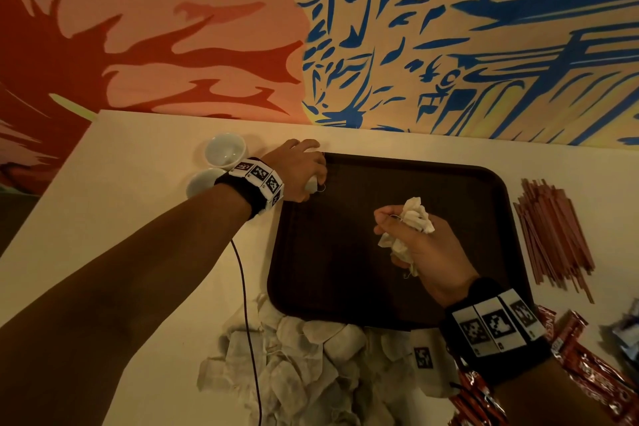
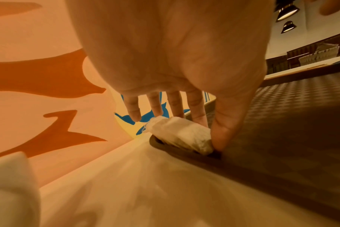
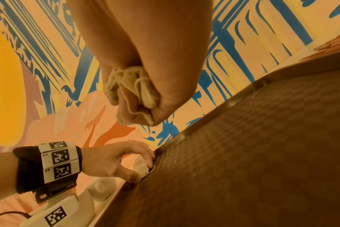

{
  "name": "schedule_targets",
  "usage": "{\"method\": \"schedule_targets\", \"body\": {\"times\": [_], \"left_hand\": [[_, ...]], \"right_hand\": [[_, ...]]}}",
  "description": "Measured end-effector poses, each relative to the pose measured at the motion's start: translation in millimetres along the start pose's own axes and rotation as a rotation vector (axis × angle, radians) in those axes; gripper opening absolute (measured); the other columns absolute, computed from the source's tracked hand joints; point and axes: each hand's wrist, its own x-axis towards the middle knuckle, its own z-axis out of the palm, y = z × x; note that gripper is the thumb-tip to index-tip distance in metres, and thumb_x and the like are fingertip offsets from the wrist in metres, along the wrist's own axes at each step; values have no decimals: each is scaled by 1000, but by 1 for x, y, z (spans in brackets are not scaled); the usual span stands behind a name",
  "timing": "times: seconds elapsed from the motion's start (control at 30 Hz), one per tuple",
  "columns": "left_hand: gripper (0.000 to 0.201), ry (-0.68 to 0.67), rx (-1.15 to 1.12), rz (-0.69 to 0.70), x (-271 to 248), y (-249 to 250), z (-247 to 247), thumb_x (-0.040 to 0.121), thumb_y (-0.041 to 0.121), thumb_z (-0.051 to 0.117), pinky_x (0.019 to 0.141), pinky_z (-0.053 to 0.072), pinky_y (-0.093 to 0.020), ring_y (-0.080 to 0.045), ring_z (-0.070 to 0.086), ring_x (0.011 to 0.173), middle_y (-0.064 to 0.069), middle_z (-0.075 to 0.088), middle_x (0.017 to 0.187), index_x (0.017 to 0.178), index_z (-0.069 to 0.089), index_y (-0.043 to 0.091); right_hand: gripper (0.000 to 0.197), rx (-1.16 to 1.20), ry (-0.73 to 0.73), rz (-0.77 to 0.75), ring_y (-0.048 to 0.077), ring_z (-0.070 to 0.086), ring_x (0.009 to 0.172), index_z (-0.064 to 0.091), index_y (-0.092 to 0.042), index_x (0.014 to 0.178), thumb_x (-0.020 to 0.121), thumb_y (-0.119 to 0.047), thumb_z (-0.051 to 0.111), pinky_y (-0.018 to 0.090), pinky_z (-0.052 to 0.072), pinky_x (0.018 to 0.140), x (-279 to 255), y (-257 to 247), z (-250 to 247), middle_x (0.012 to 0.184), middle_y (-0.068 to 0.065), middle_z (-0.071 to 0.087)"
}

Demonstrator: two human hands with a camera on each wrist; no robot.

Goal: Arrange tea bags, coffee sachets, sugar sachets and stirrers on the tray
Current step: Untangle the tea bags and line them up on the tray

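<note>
Two hands work over a dark brown tray [image 1: 345, 287] on a pale table [image 1: 138, 218]. Only the head view takes in the whole layout: a heap of loose tea bags [image 1: 304, 356] lies on the table against the tray's near edge, a bundle of reddish stirrers [image 1: 553, 235] lies on the table just right of the tray, red coffee sachets [image 1: 594, 377] lie at the near right corner, and two white cups [image 1: 224, 150] stand just beyond the left wrist. A painted wall in orange, yellow and blue rises behind the table.

From the left wrist camera, the left hand [image 2: 176, 64] shows its grip closely, which the head view mostly hides: the thumb and forefinger pinch a single tea bag [image 2: 180, 135] that rests on the rim at the tray's far left corner, while the other fingers [image 2: 134, 110] hang nearly straight and spread above it. The checkered texture of the tray floor shows here too.

Through the right wrist camera, the right hand [image 3: 151, 64] is seen from below, closed as a fist round a crumpled bunch of tea bags [image 3: 134, 92] with strings trailing among them. The head view places this hand above the middle of the tray, clear of its floor, with bags poking out above and below the curled fingers. The same wrist view also catches the left hand at the tray corner from the side, thumb and fingers narrowly closed on its bag.
</note>
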Motion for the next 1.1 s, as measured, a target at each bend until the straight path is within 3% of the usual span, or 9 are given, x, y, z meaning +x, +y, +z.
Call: {"method": "schedule_targets", "body": {"times": [0.3,0.43,0.5,0.63,0.73,0.9,1.1], "left_hand": [[45,8,28,34,4,-3,2,81,39,75,120,21,-48,-24,19,150,9,46,148,124,62,36],[49,30,-73,18,3,-5,-3,77,40,77,120,22,-49,-23,21,149,9,45,148,123,61,33],[53,110,-251,-75,-1,-4,-5,76,43,77,116,28,-46,-22,30,143,6,46,143,124,57,31],[73,360,-454,-464,-3,2,2,78,62,70,97,46,-44,-27,49,121,-3,49,131,130,44,17],[101,269,-457,-653,0,10,8,72,79,66,94,47,-44,-31,53,118,-11,49,132,137,36,8],[112,138,-516,-720,11,17,22,70,71,73,91,50,-45,-37,56,119,-14,46,136,145,20,7],[104,115,-530,-729,14,15,24,70,59,79,82,50,-41,-37,59,113,-13,48,132,140,24,6]], "right_hand": [[13,7,5,15,8,64,68,76,-18,100,91,-28,73,25,45,53,1,0,0,88,2,74],[15,-1,13,14,9,64,69,75,-16,101,91,-28,73,26,46,54,1,-1,0,87,2,74],[16,12,17,17,10,63,68,75,-15,102,91,-26,73,26,44,53,0,-2,0,87,2,73],[14,45,21,20,14,62,70,74,-15,101,91,-25,72,27,44,52,-3,-2,0,84,2,73],[14,48,15,22,14,63,71,74,-16,99,90,-26,73,27,44,53,-4,-1,2,84,2,74],[12,25,14,14,11,66,73,75,-17,99,91,-26,73,26,46,55,-5,-1,4,85,1,74],[15,28,16,9,9,65,71,76,-16,101,90,-27,74,23,44,54,-3,-1,1,87,2,74]]}}
